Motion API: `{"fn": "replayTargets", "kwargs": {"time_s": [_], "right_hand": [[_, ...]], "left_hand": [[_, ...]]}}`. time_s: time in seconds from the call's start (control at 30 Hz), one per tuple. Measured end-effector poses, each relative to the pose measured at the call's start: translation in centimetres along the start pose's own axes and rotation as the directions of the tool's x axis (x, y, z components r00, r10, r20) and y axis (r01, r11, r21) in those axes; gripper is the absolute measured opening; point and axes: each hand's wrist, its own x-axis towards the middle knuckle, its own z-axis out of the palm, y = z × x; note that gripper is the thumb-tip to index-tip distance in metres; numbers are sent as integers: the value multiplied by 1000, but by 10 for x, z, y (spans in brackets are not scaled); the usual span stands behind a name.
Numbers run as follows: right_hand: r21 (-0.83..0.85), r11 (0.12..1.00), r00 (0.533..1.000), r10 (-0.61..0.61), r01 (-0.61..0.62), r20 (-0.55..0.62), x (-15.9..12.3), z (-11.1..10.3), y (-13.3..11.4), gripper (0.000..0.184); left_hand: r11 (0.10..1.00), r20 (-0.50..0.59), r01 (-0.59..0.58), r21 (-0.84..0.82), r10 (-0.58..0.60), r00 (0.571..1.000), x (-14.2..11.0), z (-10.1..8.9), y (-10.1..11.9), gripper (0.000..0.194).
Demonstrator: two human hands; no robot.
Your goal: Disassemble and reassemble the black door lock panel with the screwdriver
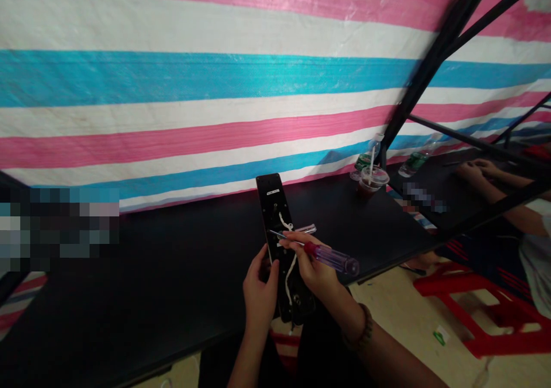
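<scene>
A long black panel-like device [269,204] rests at the table's edge, tilted slightly, with a white label near its top and a white cable [289,279] running down its face. My left hand [260,287] grips its left edge between thumb and fingers. In my right hand [316,270] is a screwdriver [333,257] with a clear purple and red handle. Its thin shaft points left across the panel, the tip at or close to the surface; contact cannot be made out. Just beyond my right fingers lies a clear, slim object [309,228], partly hidden.
A black table [172,284] stretches along a striped tarp wall. Toward the right stand a lidded plastic cup [372,180] with a straw and a bottle [364,161], beside a black metal frame [424,69]. Another person's hands [476,171] rest on a neighbouring table, near a red stool [462,313].
</scene>
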Motion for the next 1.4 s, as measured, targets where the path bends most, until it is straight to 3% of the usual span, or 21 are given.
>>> {"fn": "replayTargets", "kwargs": {"time_s": [0.27, 0.47, 0.6, 0.7, 0.8, 0.87, 0.97, 1.03, 1.2, 1.27, 1.4], "right_hand": [[-112, 991, 996, -68, 73, 51, 6, 3, 6, 22], [-237, 964, 962, -57, 123, 269, 49, 0, -19, 17], [-238, 948, 919, -108, 210, 380, 75, 11, -26, 18], [-163, 969, 945, -131, 186, 298, 82, 25, -17, 20], [-37, 998, 977, -44, 53, 210, 79, 33, -5, 21], [56, 998, 971, -1, -13, 237, 74, 33, 0, 17], [101, 995, 956, -48, 20, 290, 67, 30, 3, 17], [103, 994, 960, -52, 25, 275, 64, 30, 4, 17], [135, 977, 969, 134, -165, 210, 61, 34, 6, 18], [132, 982, 965, 99, -133, 241, 62, 32, 6, 17], [48, 998, 963, -55, 44, 265, 64, 28, 5, 17]], "left_hand": [[998, 12, -50, 27, 50, 999, 0, -4, -12, 53], [991, 12, -118, 57, 118, 993, -1, -4, -15, 51], [992, 15, -105, 75, 104, 994, 0, -5, -14, 52], [995, 2, -85, 58, 85, 996, 1, -5, -14, 53], [998, 24, -68, 13, 68, 997, -1, -4, -11, 52], [998, 54, -58, -1, 58, 997, -4, -4, -9, 51], [999, 77, -29, -27, 31, 997, -3, -4, -6, 48], [997, 65, -18, -76, 23, 998, 3, -5, -4, 44], [984, 5, -31, -176, 32, 999, 39, -4, 4, 38], [979, 23, -17, -205, 22, 999, 54, -1, 9, 39], [965, 53, 0, -261, 15, 998, 69, 6, 15, 42]]}}
